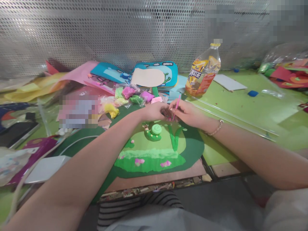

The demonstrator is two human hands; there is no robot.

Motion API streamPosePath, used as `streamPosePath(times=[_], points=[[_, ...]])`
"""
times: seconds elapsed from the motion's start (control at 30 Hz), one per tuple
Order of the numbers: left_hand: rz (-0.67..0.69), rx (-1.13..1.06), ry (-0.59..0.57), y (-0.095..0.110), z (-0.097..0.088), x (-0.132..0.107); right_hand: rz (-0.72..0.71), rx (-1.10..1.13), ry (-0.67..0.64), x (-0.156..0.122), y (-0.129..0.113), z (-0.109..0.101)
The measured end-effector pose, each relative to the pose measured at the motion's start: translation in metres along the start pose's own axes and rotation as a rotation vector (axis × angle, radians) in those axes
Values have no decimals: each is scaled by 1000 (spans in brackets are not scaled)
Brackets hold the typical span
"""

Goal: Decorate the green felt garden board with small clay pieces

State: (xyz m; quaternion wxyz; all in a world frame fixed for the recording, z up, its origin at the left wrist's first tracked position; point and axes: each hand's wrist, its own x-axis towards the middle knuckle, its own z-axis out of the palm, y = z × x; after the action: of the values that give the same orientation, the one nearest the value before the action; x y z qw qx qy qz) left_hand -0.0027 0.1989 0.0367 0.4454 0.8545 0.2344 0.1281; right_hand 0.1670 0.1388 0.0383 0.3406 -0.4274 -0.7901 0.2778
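My right hand (189,114) pinches a thin pink stick-like tool (177,106), held nearly upright. My left hand (155,111) is close beside it with the fingers curled in; what they hold is too small and shadowed to make out. Both hands are over the upper part of a clay picture on dark green card (196,150). On it sit a green clay snail (156,131) with a pale spiral shell and a pair of green leaves (175,138). Along the bottom runs a green clay strip (151,163) dotted with pink and white flowers.
Bagged clay lumps, one a yellow lump (112,110), lie behind my left wrist. A drink bottle (203,72) stands at the back right near clear rods (237,118). Blue decorated cards (168,72) lean at the back. A white cable (36,160) crosses the left side.
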Motion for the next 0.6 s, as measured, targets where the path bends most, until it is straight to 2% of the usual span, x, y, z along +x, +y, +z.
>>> streamPosePath(times=[0.6], points=[[-2,3,-1,2,0,0,-22,-9,6,1,1,0]])
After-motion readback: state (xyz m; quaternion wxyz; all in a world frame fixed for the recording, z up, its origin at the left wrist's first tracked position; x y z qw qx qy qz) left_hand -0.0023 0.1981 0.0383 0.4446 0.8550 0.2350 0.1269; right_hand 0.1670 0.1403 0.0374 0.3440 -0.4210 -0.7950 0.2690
